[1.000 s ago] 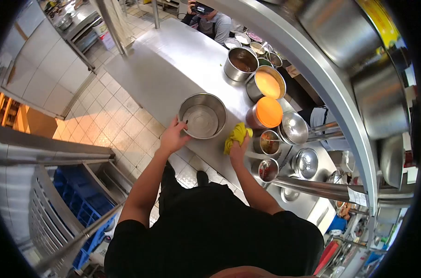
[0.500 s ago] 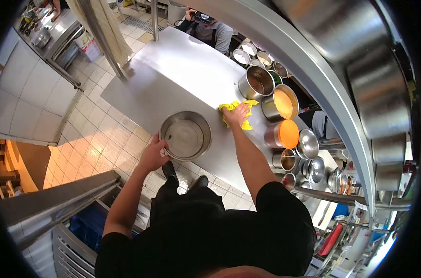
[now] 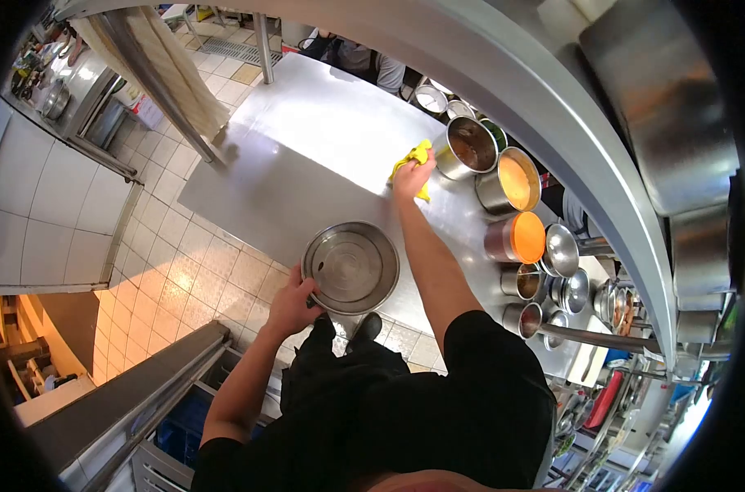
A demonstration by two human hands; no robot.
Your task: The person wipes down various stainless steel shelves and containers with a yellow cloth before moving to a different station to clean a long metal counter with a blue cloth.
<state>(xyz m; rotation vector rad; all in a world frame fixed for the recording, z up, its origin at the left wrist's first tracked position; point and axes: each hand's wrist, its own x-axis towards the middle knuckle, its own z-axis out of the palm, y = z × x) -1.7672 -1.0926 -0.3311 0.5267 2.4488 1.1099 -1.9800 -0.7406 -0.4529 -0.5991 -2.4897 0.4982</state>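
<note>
My left hand [image 3: 293,307] grips the near-left rim of a round steel pot [image 3: 352,269]. The pot is seen from above, with a dark speck inside, and overlaps the near edge of the steel table [image 3: 249,193]. Further away, my right hand [image 3: 413,176] is closed on a bunched yellow cloth [image 3: 422,153] against the tabletop. Just right of the cloth stands a tall steel pot [image 3: 450,166] of brown liquid. Beside that is a steel pot [image 3: 492,197] with orange contents, then a container with an orange lid [image 3: 526,238].
Steel bowls [image 3: 561,250] and smaller pots [image 3: 521,320] line the table's right side. An overhead rail [image 3: 569,115] curves above them. A post [image 3: 263,49] and a hanging cloth [image 3: 172,70] stand at the far left. Another person [image 3: 364,61] is behind the table.
My right hand has slid the yellow cloth away from me, towards the pot of brown liquid, and it is more bunched. The steel pot in my left hand has shifted nearer my body.
</note>
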